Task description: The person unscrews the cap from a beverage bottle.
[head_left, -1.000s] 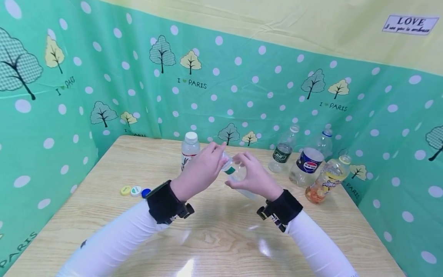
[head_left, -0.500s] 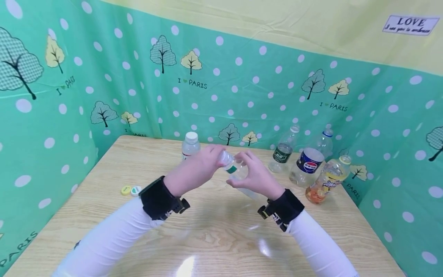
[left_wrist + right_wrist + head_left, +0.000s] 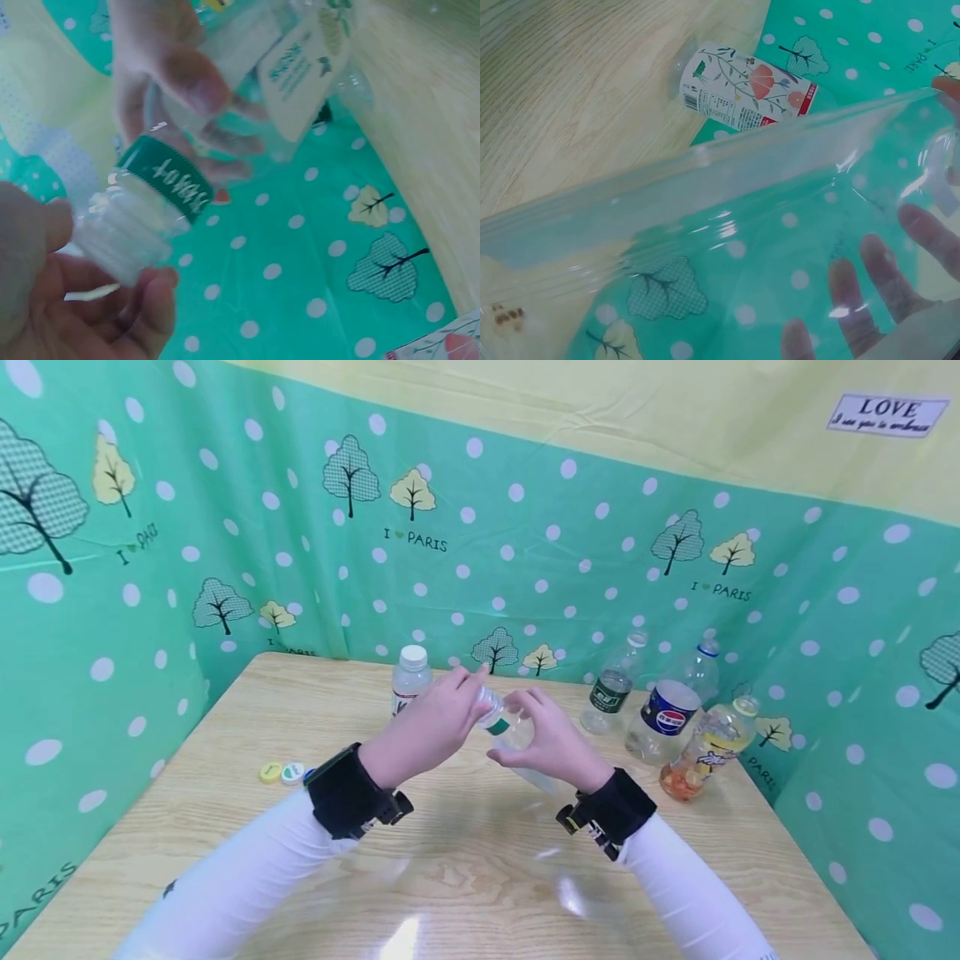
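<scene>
Over the middle of the table a tilted clear plastic bottle (image 3: pixel 537 777) with a green neck band (image 3: pixel 166 177) is held between both hands. My right hand (image 3: pixel 551 735) grips its body; in the right wrist view those fingers (image 3: pixel 847 300) show through the clear wall. At the mouth end, my left hand (image 3: pixel 427 722) has its thumb and fingers curled. What looks like a white cap's edge (image 3: pixel 91 293) shows among them in the left wrist view, beside the clear ridged neck. The rest of that cap is hidden by the fingers.
Behind the left hand stands a white-capped bottle (image 3: pixel 412 672). Yellow (image 3: pixel 270 772), white (image 3: pixel 292 773) and blue caps (image 3: pixel 309 774) lie at left, the blue one mostly hidden. Uncapped at right are green-labelled (image 3: pixel 609 693), Pepsi (image 3: pixel 667 718) and yellow-labelled bottles (image 3: pixel 708 752). Patterned cloth surrounds the table.
My left hand has turned back and forth at the bottle's mouth, its wrist ending slightly further left and covering most of the blue cap. The right hand and bottle stay nearly still.
</scene>
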Action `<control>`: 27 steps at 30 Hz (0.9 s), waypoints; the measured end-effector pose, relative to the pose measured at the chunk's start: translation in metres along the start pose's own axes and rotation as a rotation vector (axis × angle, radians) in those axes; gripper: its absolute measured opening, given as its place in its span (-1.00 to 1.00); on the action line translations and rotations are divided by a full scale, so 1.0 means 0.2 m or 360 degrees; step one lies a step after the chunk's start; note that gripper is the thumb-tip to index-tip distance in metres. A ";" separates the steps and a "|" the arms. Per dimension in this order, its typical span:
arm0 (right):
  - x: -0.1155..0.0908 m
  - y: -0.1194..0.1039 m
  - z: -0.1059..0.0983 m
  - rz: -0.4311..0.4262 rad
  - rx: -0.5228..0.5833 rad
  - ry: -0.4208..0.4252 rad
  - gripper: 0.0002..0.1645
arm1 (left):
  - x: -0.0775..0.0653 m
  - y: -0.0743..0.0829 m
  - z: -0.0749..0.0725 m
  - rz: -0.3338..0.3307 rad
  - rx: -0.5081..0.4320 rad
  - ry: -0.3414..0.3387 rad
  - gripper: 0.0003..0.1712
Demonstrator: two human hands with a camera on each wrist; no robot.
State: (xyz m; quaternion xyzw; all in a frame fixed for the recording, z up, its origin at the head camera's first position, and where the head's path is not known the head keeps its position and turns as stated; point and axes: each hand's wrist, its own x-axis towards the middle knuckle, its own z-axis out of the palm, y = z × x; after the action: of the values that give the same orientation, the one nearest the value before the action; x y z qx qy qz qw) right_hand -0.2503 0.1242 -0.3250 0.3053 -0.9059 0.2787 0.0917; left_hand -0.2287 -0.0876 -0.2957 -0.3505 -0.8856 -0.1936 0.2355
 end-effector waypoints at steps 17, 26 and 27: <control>0.00 0.00 0.00 0.0012 -0.0011 -0.0021 -0.30 | 0.00 -0.04 -0.02 0.0294 0.0138 0.0047 -0.62; -0.01 -0.02 0.03 -0.0068 -0.0114 -0.0015 -0.30 | -0.02 -0.01 0.06 -0.0158 -0.0013 0.0109 -0.70; -0.01 -0.01 0.03 -0.0062 -0.0105 -0.0006 -0.30 | -0.02 -0.01 0.06 -0.0169 -0.0042 0.0105 -0.70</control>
State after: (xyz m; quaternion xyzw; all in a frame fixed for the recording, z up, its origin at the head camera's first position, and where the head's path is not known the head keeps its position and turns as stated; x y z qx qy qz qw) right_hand -0.2477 0.1201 -0.3289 0.3201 -0.9087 0.2462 0.1054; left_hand -0.2308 -0.0847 -0.3072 -0.2994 -0.8921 -0.2289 0.2493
